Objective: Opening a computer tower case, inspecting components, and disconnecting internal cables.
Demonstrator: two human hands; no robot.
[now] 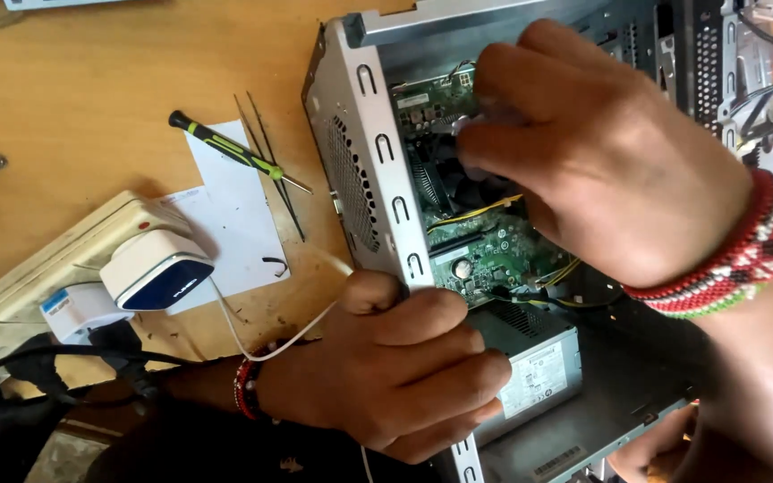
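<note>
**Open desktop computer case on wooden table, two hands at work**

Item 1. Silver-grey metal desktop computer case (364, 134), side panel off, lying on the light brown wooden table (91, 80). Inside: green circuit board (494, 255) with yellow wires crossing it, and a grey boxed power supply (539, 362) at the near end.

Item 2. Left hand (404, 371), fingers curled closed around the case's near perforated edge, thumb up against the metal rim. Red beaded band at the wrist.

Item 3. Right hand (601, 152), reaching down into the case over the circuit board, fingers bunched narrow at a small pale part near the top of the board; what the part is cannot be told. Broad red, white and green beaded bracelet (744, 250) on the wrist.

Item 4. Black-and-green handled screwdriver (225, 148), lying left of the case, partly on a white sheet of paper (234, 215). Thin dark metal tweezers (275, 170) crossing just beside it.

Item 5. Cream power strip (38, 277) at the table's left edge, carrying a white-and-blue plug adapter (158, 268); a white cable (261, 344) runs from it towards the left hand.
</note>
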